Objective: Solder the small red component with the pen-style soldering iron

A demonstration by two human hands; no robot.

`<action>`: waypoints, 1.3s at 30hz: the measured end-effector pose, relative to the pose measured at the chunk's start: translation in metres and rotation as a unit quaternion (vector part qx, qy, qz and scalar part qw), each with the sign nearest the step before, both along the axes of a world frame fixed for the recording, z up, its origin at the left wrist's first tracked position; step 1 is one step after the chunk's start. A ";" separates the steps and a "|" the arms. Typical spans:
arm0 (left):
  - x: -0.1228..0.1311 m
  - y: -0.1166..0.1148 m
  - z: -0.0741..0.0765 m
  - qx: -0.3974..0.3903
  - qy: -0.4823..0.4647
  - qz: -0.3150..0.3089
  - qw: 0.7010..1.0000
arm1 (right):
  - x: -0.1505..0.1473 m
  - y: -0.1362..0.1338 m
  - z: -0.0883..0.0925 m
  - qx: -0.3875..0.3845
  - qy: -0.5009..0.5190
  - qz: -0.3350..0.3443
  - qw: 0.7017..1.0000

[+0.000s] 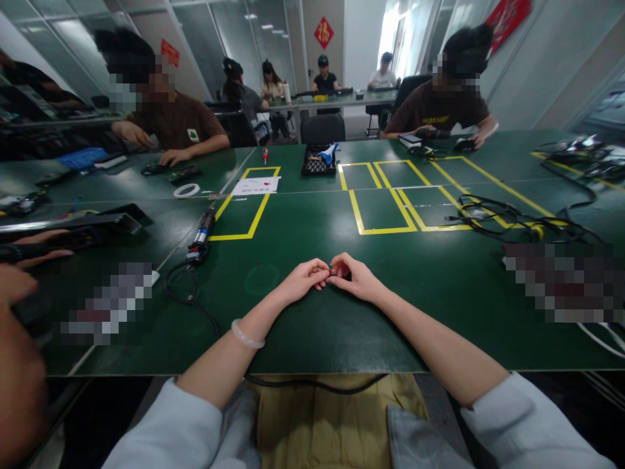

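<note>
Both of my hands meet over the green table (312, 339), near its front edge. Between their fingertips is a small red and dark piece (333, 271), mostly hidden and too small to name. My left hand (307, 277), with a pale bracelet on its wrist, is closed, its fingertips pressed against the piece. My right hand (356, 277) pinches the same piece from the other side with thumb and fingers.
An electric screwdriver (201, 231) with a cable lies left, near a roll of white tape (186, 190). Further back stands a black tray (318, 159). Tangled black cables (493, 212) lie right. Co-workers sit across the table; another person's hand (46, 244) is at left.
</note>
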State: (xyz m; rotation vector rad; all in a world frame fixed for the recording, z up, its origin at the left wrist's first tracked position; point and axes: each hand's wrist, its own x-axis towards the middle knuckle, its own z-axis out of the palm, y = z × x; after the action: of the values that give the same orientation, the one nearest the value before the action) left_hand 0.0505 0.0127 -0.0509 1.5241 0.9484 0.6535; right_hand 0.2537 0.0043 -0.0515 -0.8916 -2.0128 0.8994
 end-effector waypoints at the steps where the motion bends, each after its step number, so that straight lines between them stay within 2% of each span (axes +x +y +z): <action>1: 0.000 0.000 -0.001 0.001 -0.001 0.001 1.000 | 0.000 0.000 0.000 -0.007 0.003 -0.002 1.000; 10: 0.001 0.000 -0.001 0.008 -0.018 0.007 1.000 | 0.001 0.006 -0.006 -0.035 0.012 -0.005 0.999; 21: 0.003 -0.003 0.007 0.013 -0.011 0.008 1.000 | 0.001 0.006 -0.005 0.007 0.003 -0.006 1.000; 34: 0.000 -0.001 0.003 -0.002 -0.006 0.013 1.000 | 0.002 0.007 -0.006 0.056 -0.049 -0.031 0.997; 39: 0.001 -0.002 0.004 -0.001 -0.009 0.014 1.000 | 0.002 0.007 -0.006 0.028 -0.020 -0.022 0.999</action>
State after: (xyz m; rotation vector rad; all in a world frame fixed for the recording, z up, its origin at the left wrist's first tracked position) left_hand 0.0512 0.0111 -0.0469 1.5024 0.9575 0.6856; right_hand 0.2554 0.0118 -0.0578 -0.9257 -2.0341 0.8026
